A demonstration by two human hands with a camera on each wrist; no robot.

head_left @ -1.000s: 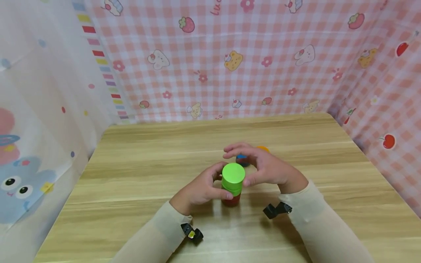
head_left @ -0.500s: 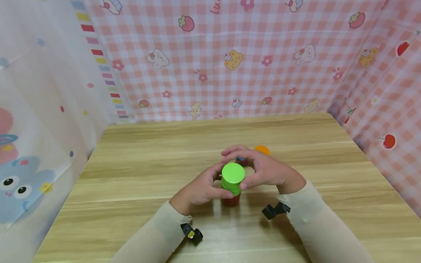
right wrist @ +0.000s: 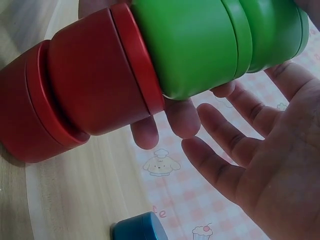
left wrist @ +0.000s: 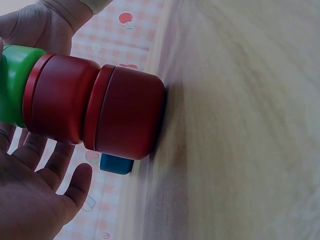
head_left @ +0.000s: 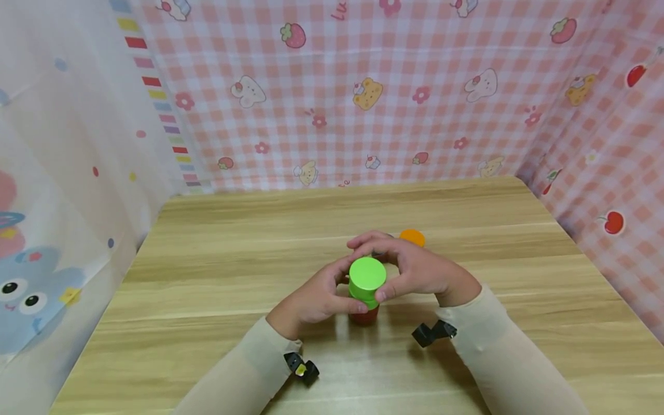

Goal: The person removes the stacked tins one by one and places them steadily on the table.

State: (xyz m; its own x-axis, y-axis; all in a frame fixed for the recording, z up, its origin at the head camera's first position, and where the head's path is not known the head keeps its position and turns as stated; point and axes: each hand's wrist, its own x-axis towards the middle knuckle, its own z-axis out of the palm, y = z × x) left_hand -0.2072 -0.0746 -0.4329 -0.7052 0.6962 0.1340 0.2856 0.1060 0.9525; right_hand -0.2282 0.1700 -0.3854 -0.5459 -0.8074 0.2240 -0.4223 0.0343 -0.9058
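**Blue jar (right wrist: 140,227) and orange-topped item (head_left: 412,238) sit beyond the stack (head_left: 363,294)**

From the head view, the blue jar is near the stack at one o'clock, mostly hidden by the right hand (head_left: 422,268); the orange-topped item is farther out, between one and two. Checked cloth (head_left: 311,69) hangs at twelve, behind the table (head_left: 233,259). The stack, green above and red below, stands upright. The left hand (head_left: 317,294), at nine o'clock, curls thumb and fingers round its middle; the right, at three, curls round the top green jar (head_left: 367,274).
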